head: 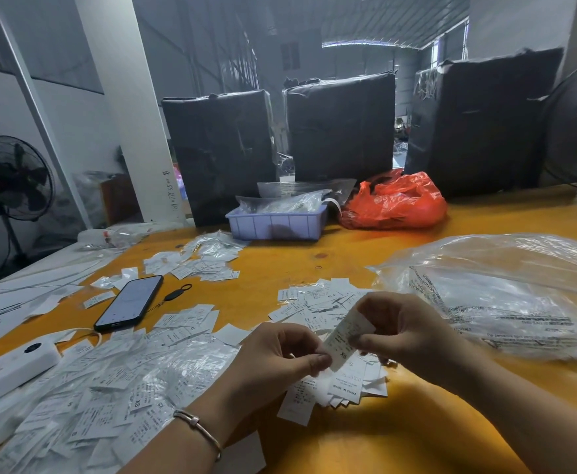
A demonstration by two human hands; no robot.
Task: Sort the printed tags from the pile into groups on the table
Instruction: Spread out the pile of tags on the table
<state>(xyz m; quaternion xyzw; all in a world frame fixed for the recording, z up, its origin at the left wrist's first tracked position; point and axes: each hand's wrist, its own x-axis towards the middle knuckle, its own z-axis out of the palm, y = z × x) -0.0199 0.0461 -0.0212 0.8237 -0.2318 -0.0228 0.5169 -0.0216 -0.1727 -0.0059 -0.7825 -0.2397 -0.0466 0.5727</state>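
Both hands working above orange wooden table (pixel 365 436), sharing one white printed paper tag (pixel 343 338). Left hand (pixel 280 350) pinching tag's lower end between thumb and forefinger; right hand (pixel 399 326) gripping its upper end, fingers curled. Big loose pile of white printed tags (pixel 109 388) lying left, partly on clear plastic. Smaller tag group (pixel 345 384) sitting directly beneath hands. Black smartphone (pixel 129 302) lying beyond pile. Crumpled clear plastic bag (pixel 506 295) resting right.

Dim hazy interior, daylight from far roof opening (pixel 376 42), glare on clear plastic bag (pixel 506 278), soft shadows on orange surface (pixel 365 436), wide-angle bending at edges
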